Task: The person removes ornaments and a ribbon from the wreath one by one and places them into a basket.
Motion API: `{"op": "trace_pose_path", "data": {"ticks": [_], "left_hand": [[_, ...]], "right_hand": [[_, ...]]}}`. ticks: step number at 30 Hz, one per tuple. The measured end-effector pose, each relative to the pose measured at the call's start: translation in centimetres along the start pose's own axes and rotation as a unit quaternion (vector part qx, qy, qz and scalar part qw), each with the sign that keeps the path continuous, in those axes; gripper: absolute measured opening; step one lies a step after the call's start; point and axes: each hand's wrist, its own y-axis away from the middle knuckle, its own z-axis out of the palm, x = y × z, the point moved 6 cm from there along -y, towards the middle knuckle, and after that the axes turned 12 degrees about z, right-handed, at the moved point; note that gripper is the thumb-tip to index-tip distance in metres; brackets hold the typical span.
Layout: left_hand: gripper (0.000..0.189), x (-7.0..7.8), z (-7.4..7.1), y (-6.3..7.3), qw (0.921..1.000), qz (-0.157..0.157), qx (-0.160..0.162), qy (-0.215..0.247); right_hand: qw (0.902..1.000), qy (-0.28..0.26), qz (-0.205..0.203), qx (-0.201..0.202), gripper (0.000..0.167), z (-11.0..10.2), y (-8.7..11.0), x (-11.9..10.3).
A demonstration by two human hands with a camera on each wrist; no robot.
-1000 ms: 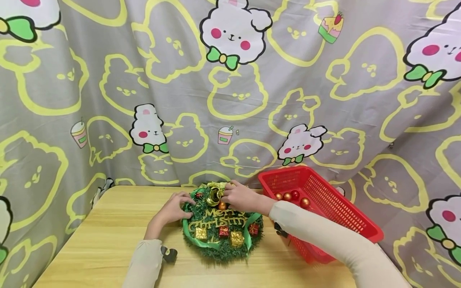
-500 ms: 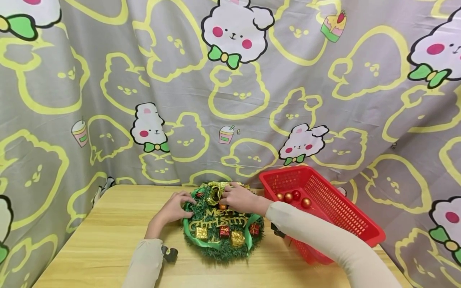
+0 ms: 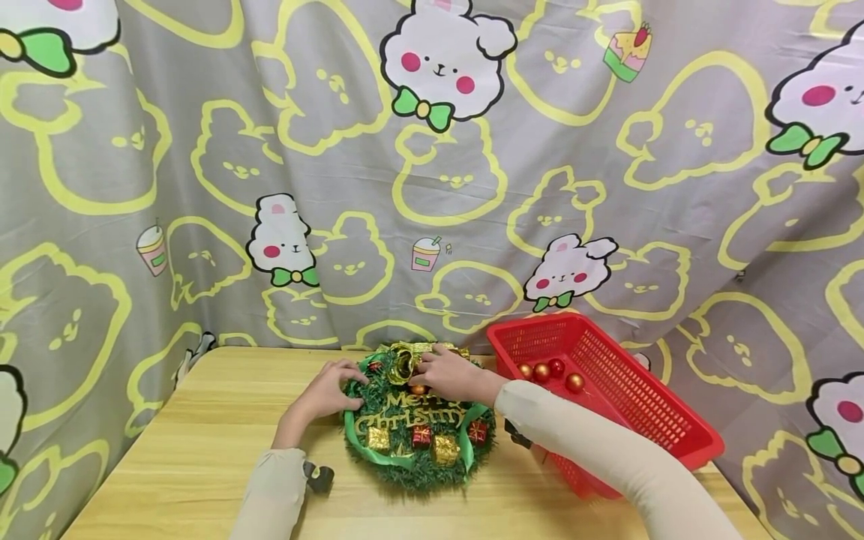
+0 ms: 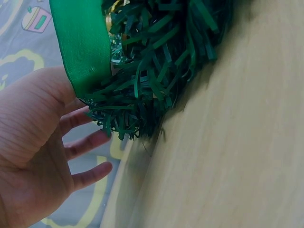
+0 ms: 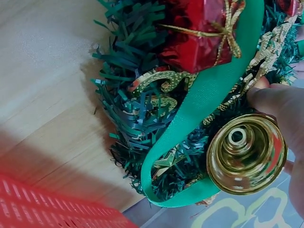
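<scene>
A green tinsel Christmas wreath (image 3: pixel 405 472) with gold "Merry Christmas" lettering lies on the table. My left hand (image 3: pixel 335 386) grips its left edge; in the left wrist view the outer fingers (image 4: pixel 92 175) spread beside the tinsel, while the thumb tip is hidden by the green ribbon (image 4: pixel 85 47). Over the upper middle, my right hand (image 3: pixel 455 373) curls its fingers by a gold bell (image 3: pixel 403 366). A small orange-gold ball (image 3: pixel 418 389) shows at its thumb, partly covered. The right wrist view has the thumb (image 5: pixel 261 97) above another gold bell (image 5: pixel 237 168); the ball is hidden there.
Close on the right stands a red plastic basket (image 3: pixel 648 375) holding several gold and red balls (image 3: pixel 574 382). Small gold and red gift boxes (image 3: pixel 445 450) decorate the wreath. A patterned curtain (image 3: pixel 459 187) hangs behind the wooden table (image 3: pixel 182 450).
My right hand has shifted slightly left and lower over the wreath, covering more of the ball and lettering. The left hand stays at the wreath's edge.
</scene>
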Motion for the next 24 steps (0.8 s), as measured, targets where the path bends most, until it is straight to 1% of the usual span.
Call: {"op": "trace_pose_path", "data": {"ticks": [7,12,18,24], "left_hand": [[0.033,0.1,-0.1,0.1,1.0,-0.002,0.002,-0.002],[0.033,0.2,0.0,0.2,1.0,-0.002,0.003,0.001],[0.033,0.1,0.1,0.0,1.0,-0.002,0.002,0.002],[0.034,0.1,0.0,0.0,1.0,-0.001,0.004,-0.002]], "right_hand": [[0.9997,0.018,0.001,-0.014,0.038,1.3,-0.4,-0.2],[0.9998,0.016,-0.001,-0.011,0.036,1.8,-0.5,-0.4],[0.9996,0.016,-0.002,-0.024,0.037,2.0,-0.7,-0.5],[0.9992,0.029,-0.002,-0.025,0.035,1.7,-0.7,-0.5]]}}
